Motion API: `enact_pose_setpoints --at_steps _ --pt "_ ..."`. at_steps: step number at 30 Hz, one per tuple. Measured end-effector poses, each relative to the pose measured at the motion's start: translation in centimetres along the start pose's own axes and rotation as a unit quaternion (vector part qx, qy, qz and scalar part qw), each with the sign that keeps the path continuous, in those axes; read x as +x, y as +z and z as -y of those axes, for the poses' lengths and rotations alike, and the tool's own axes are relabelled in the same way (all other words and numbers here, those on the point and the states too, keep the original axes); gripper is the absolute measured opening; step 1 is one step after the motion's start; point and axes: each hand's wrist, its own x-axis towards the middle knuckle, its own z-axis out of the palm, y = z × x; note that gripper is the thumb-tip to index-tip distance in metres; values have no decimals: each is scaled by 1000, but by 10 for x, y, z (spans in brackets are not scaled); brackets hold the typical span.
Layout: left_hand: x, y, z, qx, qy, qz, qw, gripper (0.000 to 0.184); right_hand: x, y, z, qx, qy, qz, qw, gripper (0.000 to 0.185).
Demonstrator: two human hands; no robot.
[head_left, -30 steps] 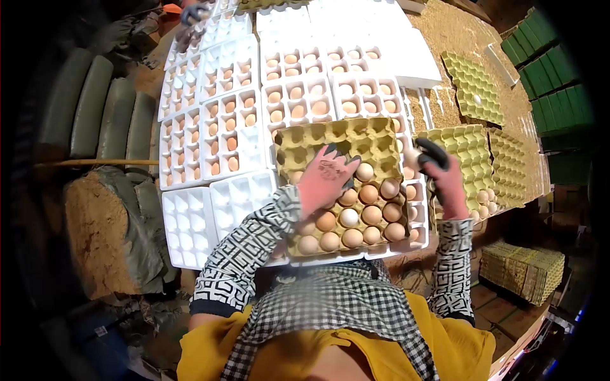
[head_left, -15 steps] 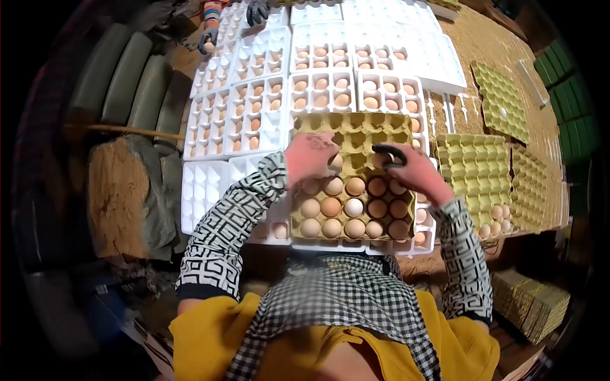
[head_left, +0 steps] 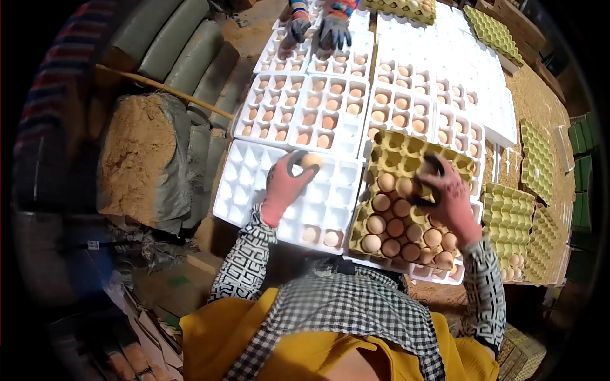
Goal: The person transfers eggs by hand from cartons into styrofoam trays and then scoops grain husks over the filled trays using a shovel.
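My left hand (head_left: 287, 185), in a pink glove with dark fingertips, grips a light brown egg (head_left: 311, 162) over a white foam egg tray (head_left: 254, 171). Most cups of that tray hold nothing; two eggs (head_left: 321, 237) sit at its near edge. My right hand (head_left: 448, 193), gloved the same way, is over a yellow-green egg carton (head_left: 391, 147) on the right. Its thumb and fingers are apart, close to an egg (head_left: 405, 186) in the carton. Brown eggs (head_left: 395, 227) fill the carton's nearer part, while cups at its far side are bare.
Another person's gloved hands (head_left: 333, 30) work over foam trays at the far side. Filled foam trays (head_left: 330, 108) cover the middle. More yellow-green cartons (head_left: 508, 213) lie at right, one with several eggs. Grey sacks (head_left: 190, 60) and a wooden pole (head_left: 159, 86) are at left.
My view has turned left. My left hand has moved from the carton to the foam tray with an egg. My right hand stays over the carton, which now sits tilted and holds eggs shifted together.
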Motion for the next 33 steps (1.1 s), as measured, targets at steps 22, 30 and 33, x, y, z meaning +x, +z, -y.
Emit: enact_pose_setpoints --at_steps 22,30,33 --pt "21 32 45 133 244 32 960 51 25 33 66 -77 128 -113 982 44" --pt "23 126 -62 243 403 208 858 45 -123 5 -33 -86 318 130 935 43" --pt "27 115 -80 218 436 212 847 35 -148 -2 -37 150 325 -65 932 45"
